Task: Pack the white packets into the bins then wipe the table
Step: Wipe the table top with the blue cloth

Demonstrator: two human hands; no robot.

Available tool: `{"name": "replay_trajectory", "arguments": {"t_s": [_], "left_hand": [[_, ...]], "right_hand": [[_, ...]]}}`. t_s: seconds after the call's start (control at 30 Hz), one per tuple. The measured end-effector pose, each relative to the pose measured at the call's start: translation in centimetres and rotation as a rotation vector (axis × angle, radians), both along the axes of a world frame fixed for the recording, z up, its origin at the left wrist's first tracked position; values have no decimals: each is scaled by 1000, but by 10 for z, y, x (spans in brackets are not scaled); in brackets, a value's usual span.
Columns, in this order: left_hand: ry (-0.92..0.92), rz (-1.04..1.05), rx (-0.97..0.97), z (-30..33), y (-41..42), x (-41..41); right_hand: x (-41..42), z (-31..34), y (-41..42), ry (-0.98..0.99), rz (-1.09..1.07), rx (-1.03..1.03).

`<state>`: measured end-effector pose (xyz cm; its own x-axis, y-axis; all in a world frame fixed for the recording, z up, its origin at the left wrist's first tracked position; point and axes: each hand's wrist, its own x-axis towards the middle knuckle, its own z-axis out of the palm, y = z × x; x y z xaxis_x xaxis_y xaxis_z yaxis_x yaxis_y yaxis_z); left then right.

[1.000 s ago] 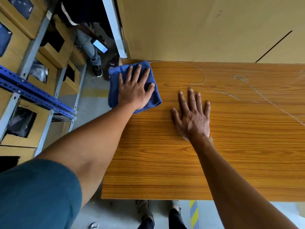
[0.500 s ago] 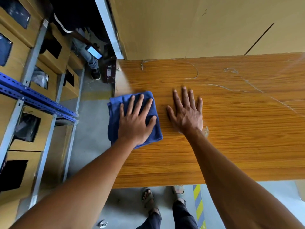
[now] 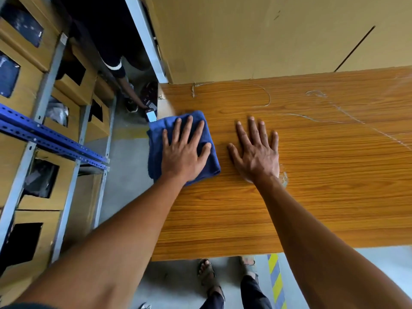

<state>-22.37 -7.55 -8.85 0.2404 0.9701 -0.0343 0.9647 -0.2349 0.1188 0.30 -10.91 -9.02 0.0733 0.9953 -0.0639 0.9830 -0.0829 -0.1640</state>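
My left hand [image 3: 182, 152] lies flat with fingers spread on a folded blue cloth [image 3: 156, 150], pressing it onto the wooden table [image 3: 312, 197] at its left edge. Part of the cloth hangs past that edge. Just to the right, my right hand [image 3: 256, 157] rests palm down on the bare tabletop and holds nothing. Cardboard bins [image 3: 73, 83] with dark openings sit on a metal rack [image 3: 44, 134] to the left. I see no white packets on the table.
A tan panel [image 3: 245, 36] stands along the table's far edge. White scratches cross the top, with a chipped spot [image 3: 283, 176] by my right wrist. Another person's hand holds a phone [image 3: 151, 115] in the aisle past the table's left edge. My feet [image 3: 207, 275] are at the near edge.
My left hand slid the cloth from the far left corner toward me along the left edge, then a little away again. My right hand stayed flat on the table.
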Motion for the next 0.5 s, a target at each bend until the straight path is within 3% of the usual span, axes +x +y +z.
{"name": "replay_trajectory", "arguments": {"t_s": [0.17, 0.5], "left_hand": [[28, -10, 32, 3, -45, -10], [-19, 136, -28, 6, 89, 9]], "right_hand": [[-6, 5, 1, 9, -4, 1], [-3, 1, 5, 4, -20, 34]]}}
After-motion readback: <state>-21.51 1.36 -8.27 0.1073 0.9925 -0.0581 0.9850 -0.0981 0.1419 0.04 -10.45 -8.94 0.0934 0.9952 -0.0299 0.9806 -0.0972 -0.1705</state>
